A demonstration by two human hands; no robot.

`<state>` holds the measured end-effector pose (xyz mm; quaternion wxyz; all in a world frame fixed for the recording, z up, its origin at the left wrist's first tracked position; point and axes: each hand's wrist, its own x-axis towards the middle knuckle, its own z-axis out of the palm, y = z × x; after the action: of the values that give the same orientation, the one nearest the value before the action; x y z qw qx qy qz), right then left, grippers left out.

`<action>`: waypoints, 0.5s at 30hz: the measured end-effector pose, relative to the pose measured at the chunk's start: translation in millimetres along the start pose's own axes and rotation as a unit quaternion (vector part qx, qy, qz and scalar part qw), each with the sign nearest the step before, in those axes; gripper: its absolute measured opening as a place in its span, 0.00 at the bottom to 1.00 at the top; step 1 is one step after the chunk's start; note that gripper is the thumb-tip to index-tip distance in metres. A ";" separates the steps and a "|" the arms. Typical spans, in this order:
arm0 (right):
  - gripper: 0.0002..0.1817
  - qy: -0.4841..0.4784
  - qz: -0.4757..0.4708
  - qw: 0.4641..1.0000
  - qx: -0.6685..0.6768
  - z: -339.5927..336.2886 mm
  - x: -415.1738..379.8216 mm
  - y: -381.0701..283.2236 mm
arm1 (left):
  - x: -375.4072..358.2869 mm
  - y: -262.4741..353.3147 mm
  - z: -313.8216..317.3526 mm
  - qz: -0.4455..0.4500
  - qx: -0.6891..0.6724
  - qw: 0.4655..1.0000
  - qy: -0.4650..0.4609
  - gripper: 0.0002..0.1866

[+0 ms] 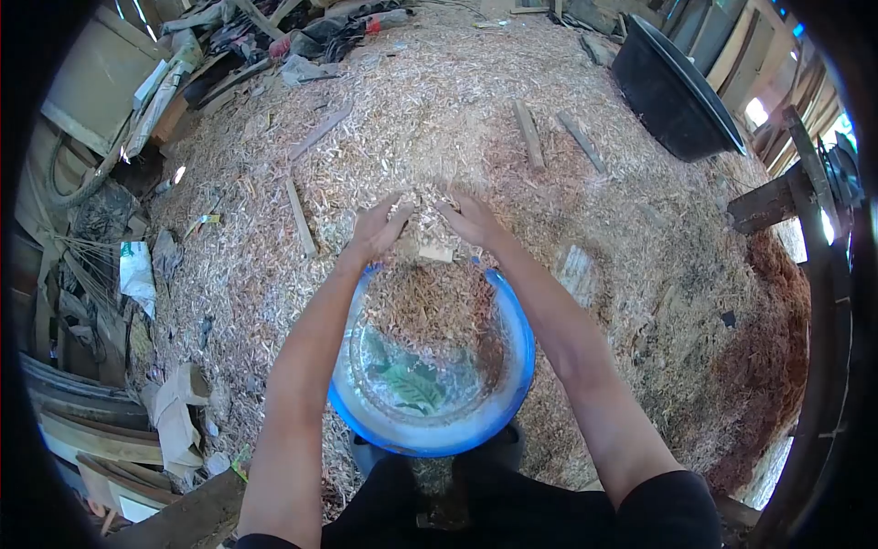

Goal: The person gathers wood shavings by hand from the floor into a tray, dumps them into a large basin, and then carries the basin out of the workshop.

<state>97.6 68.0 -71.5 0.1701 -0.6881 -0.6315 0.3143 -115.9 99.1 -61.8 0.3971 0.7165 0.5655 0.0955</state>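
Note:
Wood shavings (439, 110) cover the ground in front of me. A round basin (523, 357) with a blue rim, pale inside and with a green leaf pattern on its bottom, stands close to my legs. A heap of shavings (425, 297) lies in its far part. Just past the far rim, my left hand (380, 229) reaches into the loose shavings with thumb and fingers apart. Opposite it, my right hand (469, 220) is spread likewise, its fingertips partly sunk in shavings. Between the hands and the basin sits a small pale wood piece (436, 252).
A large black tub (672, 91) leans at the far right. Wood strips (529, 134) lie on the shavings ahead. Clutter and a white bag (137, 274) line the left side. A dark wooden post (819, 302) stands at the right.

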 end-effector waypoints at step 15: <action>0.34 0.001 -0.195 0.979 -0.065 7.7 -102.3 6.3 | -100.4 -45.5 28.4 0.222 0.018 0.972 0.075 0.31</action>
<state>96.9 -34.1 -59.0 0.1838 -0.5614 -0.7727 0.2323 -167.1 -0.9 -80.2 0.3090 0.8221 0.4223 0.2245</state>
